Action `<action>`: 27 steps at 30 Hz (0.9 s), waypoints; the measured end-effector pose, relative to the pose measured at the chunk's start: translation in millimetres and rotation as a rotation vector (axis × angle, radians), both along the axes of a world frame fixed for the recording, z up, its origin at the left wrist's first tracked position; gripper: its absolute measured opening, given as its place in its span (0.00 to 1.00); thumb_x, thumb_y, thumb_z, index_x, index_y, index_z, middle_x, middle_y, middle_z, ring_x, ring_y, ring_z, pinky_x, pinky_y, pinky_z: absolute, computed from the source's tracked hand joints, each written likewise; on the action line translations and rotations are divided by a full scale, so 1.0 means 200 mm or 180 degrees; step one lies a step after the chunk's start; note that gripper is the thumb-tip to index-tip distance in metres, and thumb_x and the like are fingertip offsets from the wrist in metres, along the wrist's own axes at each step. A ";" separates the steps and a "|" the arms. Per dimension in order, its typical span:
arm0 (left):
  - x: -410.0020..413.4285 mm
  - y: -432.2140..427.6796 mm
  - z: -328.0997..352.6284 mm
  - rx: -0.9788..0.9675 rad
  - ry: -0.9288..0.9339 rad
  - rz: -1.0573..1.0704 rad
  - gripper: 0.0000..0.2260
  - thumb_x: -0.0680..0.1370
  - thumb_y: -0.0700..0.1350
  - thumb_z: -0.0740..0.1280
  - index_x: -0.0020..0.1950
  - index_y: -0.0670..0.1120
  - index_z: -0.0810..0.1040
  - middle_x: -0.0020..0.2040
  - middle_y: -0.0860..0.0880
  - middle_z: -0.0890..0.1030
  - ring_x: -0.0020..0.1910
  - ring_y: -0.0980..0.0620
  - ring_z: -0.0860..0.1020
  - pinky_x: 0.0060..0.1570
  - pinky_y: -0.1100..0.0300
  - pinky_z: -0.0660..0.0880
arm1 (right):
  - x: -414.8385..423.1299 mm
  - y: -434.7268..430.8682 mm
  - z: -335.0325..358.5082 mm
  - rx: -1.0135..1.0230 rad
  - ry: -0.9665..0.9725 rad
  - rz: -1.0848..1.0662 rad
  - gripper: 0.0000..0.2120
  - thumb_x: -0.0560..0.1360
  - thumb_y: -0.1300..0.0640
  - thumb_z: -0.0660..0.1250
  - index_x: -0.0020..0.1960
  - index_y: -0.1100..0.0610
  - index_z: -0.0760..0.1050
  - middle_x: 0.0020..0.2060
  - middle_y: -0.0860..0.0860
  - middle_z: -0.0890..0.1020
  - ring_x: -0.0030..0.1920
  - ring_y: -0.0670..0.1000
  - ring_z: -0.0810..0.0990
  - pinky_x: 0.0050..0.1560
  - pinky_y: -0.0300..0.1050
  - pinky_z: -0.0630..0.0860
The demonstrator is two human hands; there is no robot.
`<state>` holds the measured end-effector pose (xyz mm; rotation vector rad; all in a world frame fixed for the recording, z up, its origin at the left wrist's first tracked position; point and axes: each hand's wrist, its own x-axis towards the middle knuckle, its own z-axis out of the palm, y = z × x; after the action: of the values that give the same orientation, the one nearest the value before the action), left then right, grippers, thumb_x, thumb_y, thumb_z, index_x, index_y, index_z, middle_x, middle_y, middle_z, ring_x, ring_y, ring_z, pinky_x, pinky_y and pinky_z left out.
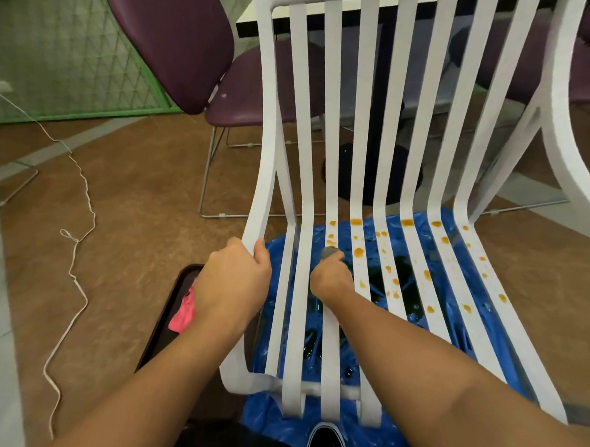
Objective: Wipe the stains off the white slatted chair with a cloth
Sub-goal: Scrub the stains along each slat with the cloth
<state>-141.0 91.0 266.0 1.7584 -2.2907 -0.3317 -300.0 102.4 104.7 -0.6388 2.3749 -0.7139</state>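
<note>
The white slatted chair (368,132) stands in front of me, its seat slats spotted with orange stains (358,252). My left hand (233,281) grips the chair's left edge slat where seat meets back. My right hand (330,275) is closed on a small grey cloth (329,252), pressed against a seat slat left of the stains. Most of the cloth is hidden inside the fist.
A blue plastic sheet (362,439) lies under the chair. A dark tray (167,329) holding a pink cloth (183,314) sits on the floor to the left. Purple chairs (180,42) and a table (330,8) stand behind. A white cord (82,193) trails across the brown floor.
</note>
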 end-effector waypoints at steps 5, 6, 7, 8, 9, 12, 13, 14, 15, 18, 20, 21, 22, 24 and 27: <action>0.00 -0.02 -0.02 0.0019 0.0070 -0.0018 0.17 0.84 0.58 0.54 0.54 0.46 0.72 0.43 0.48 0.77 0.32 0.55 0.75 0.24 0.61 0.68 | -0.05 -0.06 -0.02 -0.0055 -0.0002 -0.0038 0.19 0.79 0.59 0.54 0.69 0.61 0.63 0.58 0.59 0.76 0.57 0.60 0.77 0.50 0.49 0.71; 0.00 -0.02 -0.02 0.0021 0.0074 -0.0014 0.17 0.84 0.58 0.54 0.54 0.46 0.73 0.43 0.48 0.78 0.32 0.54 0.75 0.24 0.61 0.68 | -0.05 -0.06 -0.02 -0.0057 0.0010 -0.0046 0.19 0.79 0.59 0.54 0.69 0.61 0.63 0.58 0.59 0.76 0.56 0.59 0.77 0.50 0.49 0.71; -0.01 -0.02 -0.02 0.0017 0.0079 -0.0004 0.17 0.84 0.58 0.55 0.54 0.46 0.73 0.43 0.48 0.78 0.32 0.54 0.76 0.24 0.60 0.68 | -0.05 -0.06 -0.02 -0.0062 0.0011 -0.0055 0.19 0.79 0.59 0.54 0.69 0.61 0.63 0.58 0.59 0.76 0.56 0.59 0.77 0.49 0.49 0.71; -0.01 -0.02 -0.02 0.0006 0.0084 0.0006 0.18 0.84 0.58 0.55 0.54 0.45 0.74 0.43 0.48 0.79 0.33 0.53 0.76 0.24 0.60 0.69 | -0.04 -0.06 -0.03 -0.0090 0.0008 -0.0059 0.18 0.79 0.59 0.54 0.69 0.61 0.63 0.57 0.59 0.76 0.56 0.59 0.77 0.49 0.49 0.71; -0.01 -0.02 -0.02 -0.0008 0.0087 0.0021 0.18 0.84 0.59 0.55 0.55 0.45 0.74 0.44 0.47 0.79 0.33 0.53 0.77 0.25 0.60 0.69 | -0.04 -0.06 -0.04 -0.0117 0.0008 -0.0055 0.18 0.79 0.59 0.54 0.69 0.61 0.63 0.57 0.59 0.76 0.56 0.59 0.77 0.49 0.49 0.71; -0.01 -0.02 -0.02 0.0010 0.0113 0.0046 0.19 0.84 0.59 0.55 0.54 0.46 0.75 0.43 0.48 0.79 0.33 0.53 0.77 0.26 0.60 0.70 | -0.04 -0.04 -0.04 -0.0224 -0.0023 -0.0058 0.18 0.81 0.58 0.53 0.69 0.62 0.63 0.57 0.60 0.76 0.52 0.57 0.76 0.48 0.48 0.69; -0.01 -0.02 -0.01 0.0049 0.0160 0.0057 0.19 0.84 0.59 0.55 0.54 0.46 0.75 0.42 0.49 0.79 0.33 0.52 0.77 0.26 0.60 0.70 | -0.03 -0.03 -0.04 -0.0266 -0.0038 -0.0069 0.17 0.81 0.57 0.54 0.69 0.62 0.63 0.57 0.60 0.76 0.49 0.56 0.74 0.47 0.48 0.69; -0.01 -0.02 -0.01 0.0110 0.0237 0.0077 0.19 0.83 0.60 0.56 0.53 0.46 0.75 0.41 0.49 0.78 0.34 0.52 0.78 0.27 0.59 0.71 | -0.02 -0.01 -0.04 -0.0307 -0.0049 -0.0090 0.17 0.81 0.57 0.54 0.68 0.62 0.63 0.57 0.60 0.76 0.48 0.55 0.73 0.47 0.47 0.69; -0.01 -0.03 -0.01 0.0188 0.0339 0.0105 0.19 0.83 0.60 0.56 0.52 0.45 0.75 0.40 0.49 0.78 0.35 0.51 0.78 0.28 0.59 0.72 | 0.00 0.01 -0.05 -0.0324 -0.0075 -0.0135 0.17 0.81 0.57 0.54 0.69 0.61 0.63 0.56 0.59 0.77 0.47 0.54 0.73 0.47 0.47 0.69; 0.00 -0.04 -0.01 0.0434 0.0623 0.0180 0.19 0.83 0.60 0.58 0.48 0.45 0.77 0.39 0.48 0.79 0.35 0.50 0.78 0.29 0.59 0.69 | 0.08 0.07 -0.08 -0.0071 0.0025 -0.0115 0.24 0.82 0.55 0.58 0.73 0.63 0.56 0.55 0.60 0.79 0.47 0.56 0.80 0.43 0.49 0.76; 0.01 -0.05 -0.01 0.0513 0.0711 0.0210 0.20 0.82 0.60 0.59 0.47 0.45 0.77 0.39 0.47 0.79 0.34 0.50 0.79 0.28 0.60 0.68 | 0.15 0.13 -0.11 0.0097 0.0230 0.0048 0.30 0.82 0.54 0.60 0.76 0.65 0.50 0.55 0.61 0.79 0.49 0.57 0.82 0.42 0.49 0.80; 0.01 -0.05 -0.01 0.0534 0.0740 0.0211 0.20 0.82 0.60 0.59 0.47 0.45 0.77 0.39 0.47 0.80 0.34 0.50 0.79 0.28 0.60 0.69 | 0.17 0.17 -0.12 0.0155 0.0325 0.0123 0.32 0.82 0.54 0.60 0.76 0.66 0.48 0.57 0.62 0.79 0.49 0.57 0.82 0.42 0.48 0.80; 0.01 -0.05 -0.02 0.0544 0.0752 0.0206 0.20 0.82 0.61 0.59 0.48 0.45 0.77 0.39 0.47 0.80 0.34 0.49 0.80 0.28 0.60 0.70 | 0.20 0.20 -0.14 0.0195 0.0414 0.0222 0.33 0.82 0.54 0.60 0.77 0.66 0.47 0.58 0.62 0.78 0.50 0.57 0.82 0.41 0.47 0.79; 0.00 -0.05 -0.02 0.0561 0.0727 0.0204 0.21 0.82 0.61 0.58 0.49 0.44 0.78 0.39 0.47 0.80 0.33 0.49 0.81 0.27 0.60 0.70 | 0.23 0.25 -0.15 0.0248 0.0524 0.0362 0.33 0.82 0.53 0.58 0.77 0.67 0.45 0.59 0.62 0.78 0.50 0.56 0.82 0.36 0.43 0.75; -0.01 -0.05 -0.02 0.0596 0.0656 0.0218 0.23 0.82 0.62 0.57 0.49 0.43 0.79 0.39 0.46 0.81 0.33 0.48 0.81 0.27 0.60 0.70 | 0.22 0.24 -0.14 0.0167 0.0269 0.0204 0.31 0.82 0.54 0.58 0.77 0.65 0.47 0.57 0.62 0.79 0.50 0.58 0.82 0.37 0.46 0.73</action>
<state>-142.1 81.6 261.9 1.7888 -2.1086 -0.7002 -256.8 151.4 76.8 -0.7324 2.4296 -0.6059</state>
